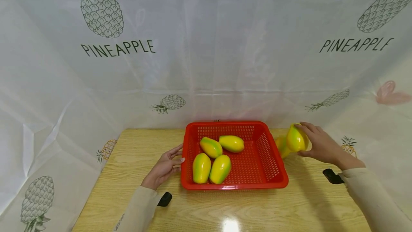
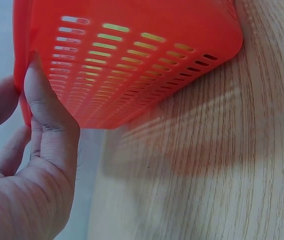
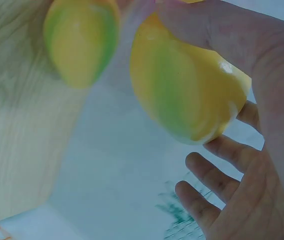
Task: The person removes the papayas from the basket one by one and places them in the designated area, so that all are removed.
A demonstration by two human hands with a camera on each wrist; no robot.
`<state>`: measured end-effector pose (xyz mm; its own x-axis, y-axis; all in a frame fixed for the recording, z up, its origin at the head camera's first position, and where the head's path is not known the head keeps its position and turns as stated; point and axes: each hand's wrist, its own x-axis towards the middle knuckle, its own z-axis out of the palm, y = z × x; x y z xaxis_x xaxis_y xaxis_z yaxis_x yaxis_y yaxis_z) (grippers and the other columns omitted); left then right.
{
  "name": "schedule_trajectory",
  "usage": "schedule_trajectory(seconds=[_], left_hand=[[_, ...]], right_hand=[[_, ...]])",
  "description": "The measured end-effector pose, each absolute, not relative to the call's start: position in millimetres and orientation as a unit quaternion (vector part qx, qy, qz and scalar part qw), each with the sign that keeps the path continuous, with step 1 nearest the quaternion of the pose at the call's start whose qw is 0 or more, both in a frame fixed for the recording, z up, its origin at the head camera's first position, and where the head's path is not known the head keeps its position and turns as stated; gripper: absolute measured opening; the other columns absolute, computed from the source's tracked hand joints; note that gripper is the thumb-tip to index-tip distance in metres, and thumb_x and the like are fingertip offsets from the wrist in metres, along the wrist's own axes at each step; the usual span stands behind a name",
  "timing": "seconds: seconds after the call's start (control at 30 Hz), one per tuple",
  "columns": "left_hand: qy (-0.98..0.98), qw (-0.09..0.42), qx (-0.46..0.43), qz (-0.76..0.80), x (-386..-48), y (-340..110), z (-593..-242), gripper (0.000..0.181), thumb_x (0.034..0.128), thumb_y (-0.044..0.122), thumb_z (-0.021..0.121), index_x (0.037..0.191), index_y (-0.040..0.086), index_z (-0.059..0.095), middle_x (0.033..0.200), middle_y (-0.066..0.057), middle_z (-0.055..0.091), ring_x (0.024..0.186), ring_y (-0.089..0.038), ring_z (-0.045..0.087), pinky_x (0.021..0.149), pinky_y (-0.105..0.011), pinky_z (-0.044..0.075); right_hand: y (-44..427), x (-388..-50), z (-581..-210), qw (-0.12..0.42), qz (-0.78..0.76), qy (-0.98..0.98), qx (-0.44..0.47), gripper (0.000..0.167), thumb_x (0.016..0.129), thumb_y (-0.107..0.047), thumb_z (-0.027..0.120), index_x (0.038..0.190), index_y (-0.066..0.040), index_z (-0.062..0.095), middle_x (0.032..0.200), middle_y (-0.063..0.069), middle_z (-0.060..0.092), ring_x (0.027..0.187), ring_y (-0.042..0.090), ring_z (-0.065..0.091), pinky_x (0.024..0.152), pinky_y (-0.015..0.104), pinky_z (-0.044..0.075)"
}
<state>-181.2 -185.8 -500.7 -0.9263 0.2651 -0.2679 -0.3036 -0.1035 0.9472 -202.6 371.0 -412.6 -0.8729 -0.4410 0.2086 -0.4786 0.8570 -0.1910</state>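
Pale left sleeve (image 1: 136,210) and right sleeve (image 1: 373,196) lie closest in the head view, with a black device beside each wrist, one on the left (image 1: 165,199) and one on the right (image 1: 333,176). Beneath them spreads a bench (image 1: 112,178) of light yellowish wood, its grain running in fine lines, its front marked by a bright patch of glare (image 1: 230,225). White sheeting (image 1: 206,56) stands behind the bench and down both sides, creased and slightly shiny, printed with pineapple drawings (image 1: 102,13), the word PINEAPPLE (image 1: 118,48) twice in dark capitals, and a pink shape (image 1: 392,96) at the far right.

On the bench, near the back sheeting, sits a red basket (image 1: 238,187) with slotted walls. Four yellow-green fruits (image 1: 220,169) lie in its left half, two toward the back and two toward the front. The left hand (image 1: 165,165) pinches the basket's left rim between thumb and fingers. Beyond the opposite wall, the right hand (image 1: 322,145) holds a fruit (image 1: 297,138), thumb on one side and fingers on the other; in the right wrist view its lower fingers are spread apart. Just beside the basket's right wall is another fruit (image 1: 281,147), blurred and partly hidden; whether it touches the held one is unclear.
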Motion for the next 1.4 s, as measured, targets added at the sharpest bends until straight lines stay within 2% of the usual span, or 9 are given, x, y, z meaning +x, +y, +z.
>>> schedule_trajectory(seconds=[0.5, 0.8, 1.4], left_hand=[[0.64, 0.193, -0.019, 0.743, -180.9, -185.0, -500.9, 0.069, 0.1045, -0.003, 0.06, 0.167, 0.01, 0.034, 0.144, -0.018, 0.045, 0.089, -0.011, 0.062, 0.071, -0.021, 0.057], [0.639, 0.194, -0.026, 0.744, -181.3, -183.7, -500.0, 0.068, 0.1049, -0.003, 0.059, 0.167, 0.011, 0.034, 0.143, -0.017, 0.046, 0.087, -0.011, 0.061, 0.071, -0.021, 0.057], [0.642, 0.198, -0.019, 0.741, -180.4, -184.6, -497.8, 0.068, 0.1055, -0.002, 0.059, 0.167, 0.011, 0.033, 0.143, -0.018, 0.047, 0.087, -0.011, 0.06, 0.074, -0.023, 0.058]], right_hand=[[406.0, -203.1, -445.9, 0.001, 0.133, -0.977, 0.168, 0.094, 0.077, -0.023, 0.095, 0.147, 0.011, 0.043, 0.143, 0.04, 0.042, 0.117, 0.064, 0.047, 0.089, 0.078, 0.046], [418.3, -209.7, -472.4, -0.015, 0.131, -0.975, 0.178, 0.091, 0.074, -0.02, 0.095, 0.144, 0.011, 0.045, 0.141, 0.042, 0.044, 0.116, 0.067, 0.049, 0.087, 0.078, 0.047], [411.7, -216.4, -486.9, -0.053, 0.142, -0.969, 0.196, 0.09, 0.071, -0.007, 0.095, 0.141, 0.017, 0.045, 0.142, 0.047, 0.039, 0.118, 0.071, 0.045, 0.09, 0.079, 0.046]])
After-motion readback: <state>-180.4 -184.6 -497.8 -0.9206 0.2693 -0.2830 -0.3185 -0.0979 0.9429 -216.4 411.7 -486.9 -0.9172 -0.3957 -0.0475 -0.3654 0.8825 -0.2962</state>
